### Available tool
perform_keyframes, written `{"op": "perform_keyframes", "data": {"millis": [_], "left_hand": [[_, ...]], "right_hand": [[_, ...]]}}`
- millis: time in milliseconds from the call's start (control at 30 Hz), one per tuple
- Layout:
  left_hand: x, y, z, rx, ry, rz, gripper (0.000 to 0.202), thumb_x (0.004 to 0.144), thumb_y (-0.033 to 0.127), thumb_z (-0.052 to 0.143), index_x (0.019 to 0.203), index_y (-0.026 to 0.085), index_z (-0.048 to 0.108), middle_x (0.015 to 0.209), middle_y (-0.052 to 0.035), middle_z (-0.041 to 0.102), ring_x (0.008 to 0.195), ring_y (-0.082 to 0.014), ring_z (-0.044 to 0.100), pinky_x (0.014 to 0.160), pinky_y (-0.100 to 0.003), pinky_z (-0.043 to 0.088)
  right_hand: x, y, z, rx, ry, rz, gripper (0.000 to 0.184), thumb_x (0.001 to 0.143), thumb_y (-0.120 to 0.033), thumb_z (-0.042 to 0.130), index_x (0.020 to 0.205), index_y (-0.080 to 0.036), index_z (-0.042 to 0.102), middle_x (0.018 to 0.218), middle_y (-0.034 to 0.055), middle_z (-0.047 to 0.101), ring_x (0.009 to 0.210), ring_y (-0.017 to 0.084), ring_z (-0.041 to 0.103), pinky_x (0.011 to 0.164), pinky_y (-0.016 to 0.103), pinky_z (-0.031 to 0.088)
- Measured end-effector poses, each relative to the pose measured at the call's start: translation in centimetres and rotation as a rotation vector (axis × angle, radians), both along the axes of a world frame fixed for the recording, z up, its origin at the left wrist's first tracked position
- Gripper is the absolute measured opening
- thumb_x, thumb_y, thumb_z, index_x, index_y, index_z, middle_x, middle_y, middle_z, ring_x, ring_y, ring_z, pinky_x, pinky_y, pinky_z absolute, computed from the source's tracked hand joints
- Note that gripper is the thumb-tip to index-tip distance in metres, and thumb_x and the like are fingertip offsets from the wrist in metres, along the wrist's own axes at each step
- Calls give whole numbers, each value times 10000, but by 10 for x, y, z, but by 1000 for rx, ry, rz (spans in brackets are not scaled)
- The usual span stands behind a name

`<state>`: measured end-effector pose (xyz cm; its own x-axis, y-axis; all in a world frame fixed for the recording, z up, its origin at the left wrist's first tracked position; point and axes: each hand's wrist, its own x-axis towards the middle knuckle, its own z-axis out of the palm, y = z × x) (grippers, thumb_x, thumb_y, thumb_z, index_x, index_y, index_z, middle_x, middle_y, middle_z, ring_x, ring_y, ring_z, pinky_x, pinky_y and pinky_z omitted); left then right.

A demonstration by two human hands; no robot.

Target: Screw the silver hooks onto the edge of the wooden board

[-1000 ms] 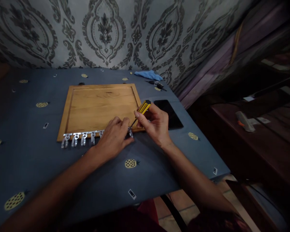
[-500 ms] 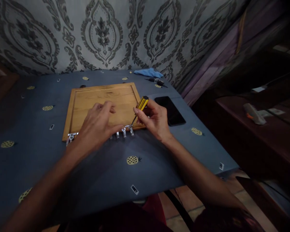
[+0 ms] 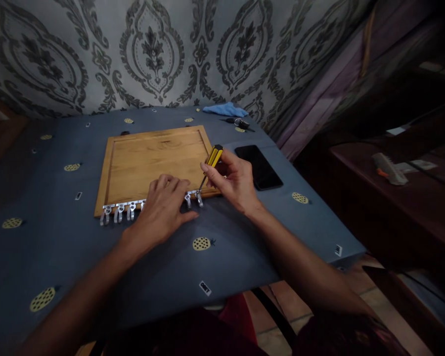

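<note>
A framed wooden board [image 3: 152,158] lies flat on the table, with a metal hook rail [image 3: 119,206] along its near edge. Several silver hooks hang from the rail over that edge. My right hand [image 3: 233,180] is closed round the yellow-and-black handle of a screwdriver [image 3: 214,156]. The screwdriver slants down, its tip at the rail's right end. My left hand [image 3: 165,207] rests over the middle of the rail, fingers spread on the board edge and thumb out to the right. It covers part of the rail and some hooks.
Right of the board lies a black phone [image 3: 259,167]. Behind it are keys [image 3: 239,123] and a blue cloth [image 3: 225,109]. The blue tablecloth [image 3: 237,257] has a pineapple print. A patterned curtain [image 3: 193,54] hangs at the back. A brush [image 3: 387,168] sits on a dark surface at right.
My left hand has come down from above the board onto the rail, uncovering hooks on the left. My right hand keeps the screwdriver at the rail's right end.
</note>
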<state>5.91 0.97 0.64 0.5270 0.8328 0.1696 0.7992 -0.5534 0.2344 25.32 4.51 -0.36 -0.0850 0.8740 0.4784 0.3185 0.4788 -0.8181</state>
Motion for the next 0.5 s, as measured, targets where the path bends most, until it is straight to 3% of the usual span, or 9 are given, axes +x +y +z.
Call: {"op": "perform_keyframes", "data": {"millis": [233, 367, 500], "left_hand": [[-24, 3, -1, -32, -77, 71, 744, 766, 373, 862, 1363, 169, 467, 1248, -133, 637, 1196, -337, 528, 991, -494, 461], [-33, -1, -5, -53, -125, 77, 733, 759, 362, 866, 1352, 200, 466, 1268, -123, 626, 1237, -330, 522, 1030, -500, 453], [-22, -5, -8, -43, -108, 32, 675, 788, 360, 843, 1327, 205, 467, 1263, -116, 634, 1236, -325, 520, 1053, -504, 433]], "right_hand": [[0, 1, 2, 6, 12, 10, 387, 864, -568, 701, 768, -230, 539, 611, -48, 539, 495, 122, 575, 479, 280, 413], [0, 0, 3, -2, 9, 19, 373, 874, -556, 696, 781, -228, 543, 619, -50, 539, 496, 120, 585, 481, 282, 413], [1, -1, 3, 1, -18, -7, 371, 873, -561, 694, 789, -227, 558, 614, -41, 544, 533, 122, 558, 497, 279, 424]]}}
